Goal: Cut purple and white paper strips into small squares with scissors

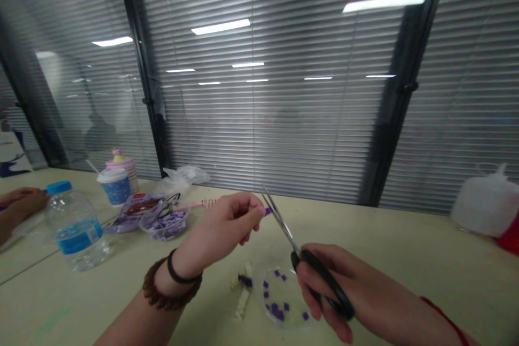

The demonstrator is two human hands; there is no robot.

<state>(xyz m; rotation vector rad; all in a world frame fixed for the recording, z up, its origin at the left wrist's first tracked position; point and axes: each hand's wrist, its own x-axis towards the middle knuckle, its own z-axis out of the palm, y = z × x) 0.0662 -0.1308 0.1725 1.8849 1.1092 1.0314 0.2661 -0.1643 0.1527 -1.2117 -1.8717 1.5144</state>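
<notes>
My left hand (pixel 235 221) pinches a small purple strip (pixel 268 211), most of it hidden by the fingers. In my right hand (pixel 336 275) is a pair of scissors (pixel 288 233) with black handles, its blades slightly apart and pointing up beside the strip's end. Below them, a clear round dish (pixel 279 320) holds several small dark purple squares (pixel 278 311). Left of the dish lie cream-coloured crinkled strips (pixel 242 303) with a dark purple piece (pixel 245 280) on them.
At left stand a water bottle (pixel 79 235), a blue paper cup (pixel 114 186) and a pink container (pixel 128 170). A clear bowl of purple pieces (pixel 168 225) sits beside a purple packet (pixel 135 208) and a plastic bag (pixel 184 177). Another person's hand (pixel 26 203) is far left; a white plastic bag (pixel 484 203) is right.
</notes>
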